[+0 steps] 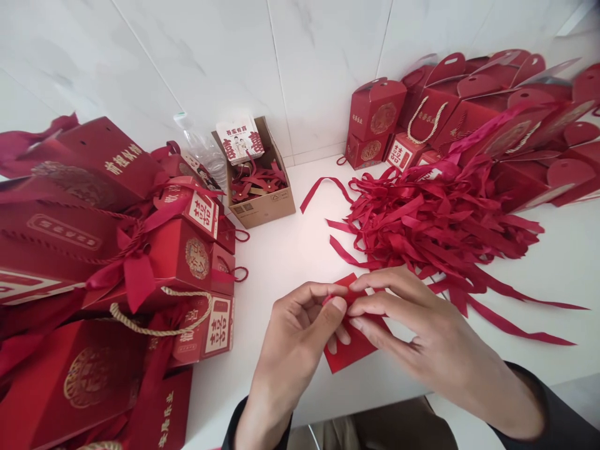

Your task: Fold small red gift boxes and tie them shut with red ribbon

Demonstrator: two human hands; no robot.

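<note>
Both my hands meet over a red piece of card or a small box lying near the table's front edge; which of the two it is, I cannot tell. My left hand is closed, its thumb and index finger pinching a small red strip above the card. From the other side, my right hand reaches in with its fingertips drawn together against the left fingertips. What lies between the right fingertips is hidden. Just beyond my right hand spreads a big heap of red ribbons.
Red gift boxes with bows and rope handles crowd the left side. More red boxes stand at the back right against the tiled wall. A cardboard box holds ribbon pieces and printed cards, beside a clear plastic bottle.
</note>
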